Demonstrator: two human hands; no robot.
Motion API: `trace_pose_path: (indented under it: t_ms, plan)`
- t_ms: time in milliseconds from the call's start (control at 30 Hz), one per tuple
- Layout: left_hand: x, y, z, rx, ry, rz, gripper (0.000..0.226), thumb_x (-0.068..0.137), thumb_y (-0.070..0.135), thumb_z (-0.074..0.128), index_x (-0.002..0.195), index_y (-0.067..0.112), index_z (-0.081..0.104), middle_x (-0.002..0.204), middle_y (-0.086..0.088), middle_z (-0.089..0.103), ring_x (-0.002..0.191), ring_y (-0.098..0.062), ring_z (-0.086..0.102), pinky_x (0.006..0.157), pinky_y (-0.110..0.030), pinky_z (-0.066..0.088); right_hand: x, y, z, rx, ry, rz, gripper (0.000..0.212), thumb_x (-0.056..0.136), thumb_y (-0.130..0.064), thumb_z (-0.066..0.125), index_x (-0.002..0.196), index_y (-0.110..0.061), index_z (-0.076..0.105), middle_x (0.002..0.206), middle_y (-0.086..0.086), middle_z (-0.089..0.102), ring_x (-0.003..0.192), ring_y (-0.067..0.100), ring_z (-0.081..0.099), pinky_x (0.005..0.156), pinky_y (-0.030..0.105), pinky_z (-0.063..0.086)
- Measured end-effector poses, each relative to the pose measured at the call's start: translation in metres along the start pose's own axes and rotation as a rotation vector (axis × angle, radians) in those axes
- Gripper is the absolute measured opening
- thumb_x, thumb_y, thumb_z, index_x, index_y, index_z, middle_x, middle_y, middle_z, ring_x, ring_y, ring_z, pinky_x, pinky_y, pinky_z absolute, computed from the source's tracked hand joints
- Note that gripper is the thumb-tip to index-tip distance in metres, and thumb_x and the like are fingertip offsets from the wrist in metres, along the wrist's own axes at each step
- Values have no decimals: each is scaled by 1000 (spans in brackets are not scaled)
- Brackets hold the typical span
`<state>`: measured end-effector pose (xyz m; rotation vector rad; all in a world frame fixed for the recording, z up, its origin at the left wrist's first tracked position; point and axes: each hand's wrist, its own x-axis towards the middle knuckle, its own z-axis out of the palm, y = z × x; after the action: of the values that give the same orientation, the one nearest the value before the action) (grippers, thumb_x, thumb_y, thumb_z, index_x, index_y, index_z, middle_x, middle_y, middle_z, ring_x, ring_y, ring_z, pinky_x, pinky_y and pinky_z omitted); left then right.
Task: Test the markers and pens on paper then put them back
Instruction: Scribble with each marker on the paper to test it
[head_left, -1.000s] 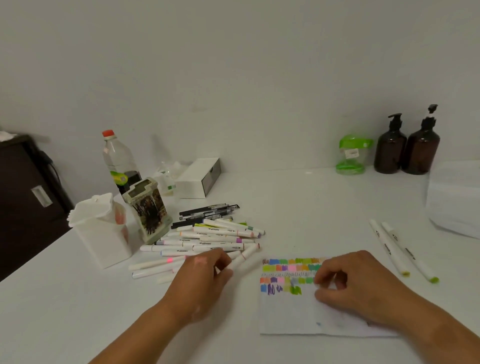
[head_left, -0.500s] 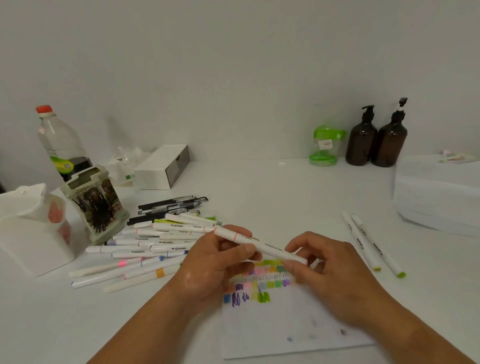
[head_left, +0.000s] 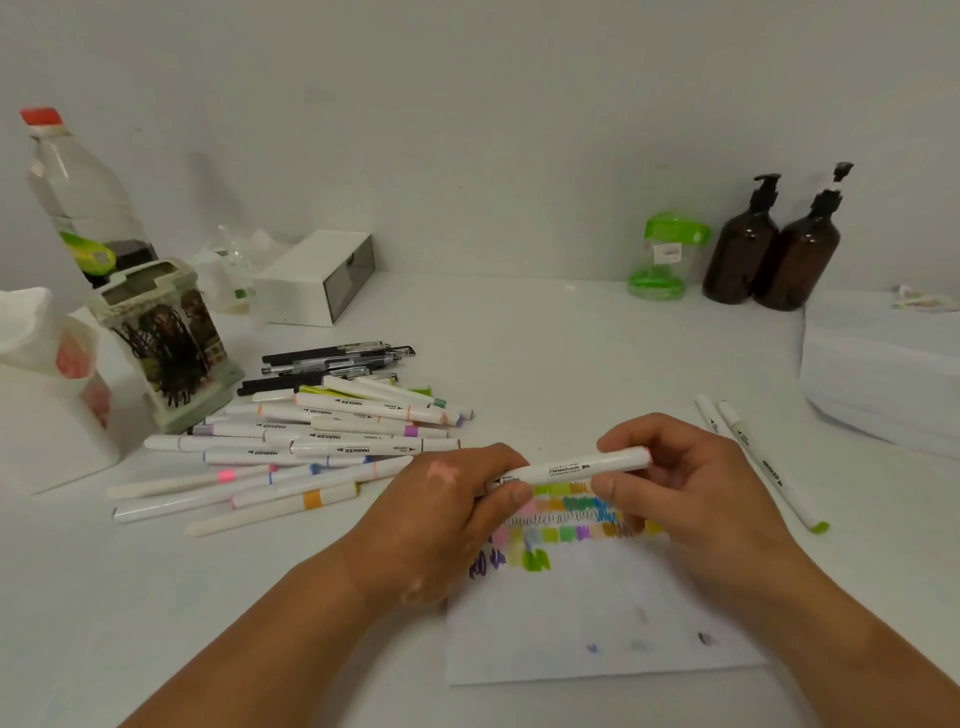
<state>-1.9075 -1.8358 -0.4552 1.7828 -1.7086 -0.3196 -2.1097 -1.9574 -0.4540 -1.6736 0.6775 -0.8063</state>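
Low in the centre, both hands pinch one white marker (head_left: 571, 467), held level just above the paper (head_left: 597, 634). The left hand (head_left: 441, 514) curls round its left end. The right hand (head_left: 696, 493) holds the right end between thumb and fingers. The paper lies flat on the table (head_left: 545, 343), with colour swatches across its top.

Bare tabletop runs up the centre to the wall.

Left of centre a pile of markers (head_left: 322, 441) lies loose, and black pens (head_left: 332, 361) touch its far side. Beside them stands a holder (head_left: 166, 338); its inside cannot be seen. A white tub (head_left: 47, 395), cut by the left edge, shows something pink.

Two markers (head_left: 768, 465) lie right of the hands, apart from a white stack (head_left: 883, 374) at the right edge.

A bottle (head_left: 78, 197), a box (head_left: 311, 278), a green jar (head_left: 662, 260) and pump bottles (head_left: 743, 254) line the wall.
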Motion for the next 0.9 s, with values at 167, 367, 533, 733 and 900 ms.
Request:
trace_pose_path:
  t_ms: [167,367,533,733,900]
  plan:
    - [-1,7,5,-19,-7,82,28,99,44,49,116,29,65,67,15,56,65,-5,55,60,-19,43,-3,-1,11,90,-124,51,34,64,-37,84,90,-18,77,59,7,61,52,20,55,51,25,48]
    - [-1,12,7,-101,30,73,30,96,49,52,115,32,67,58,21,54,58,0,54,56,-9,36,-3,4,19,215,-119,121,40,59,-37,92,87,-15,74,61,10,58,55,22,53,52,28,46]
    - [-1,5,11,-3,-95,-4,69,67,79,67,124,49,44,83,26,54,77,1,55,67,-11,48,0,1,14,335,57,144,20,68,-22,75,65,-16,56,52,5,42,47,19,42,43,26,38]
    - [-1,-5,11,230,-248,-25,99,48,92,65,133,45,47,101,23,41,93,2,44,80,-22,45,-5,0,8,227,-33,196,23,70,-21,59,79,-8,76,58,15,59,51,26,59,42,27,44]
    - [-2,-7,8,243,-246,-58,103,48,92,64,137,46,44,103,22,41,97,-1,45,87,-27,48,-10,-4,21,-28,-93,190,5,75,-19,78,77,-15,75,61,13,66,53,20,62,47,26,49]
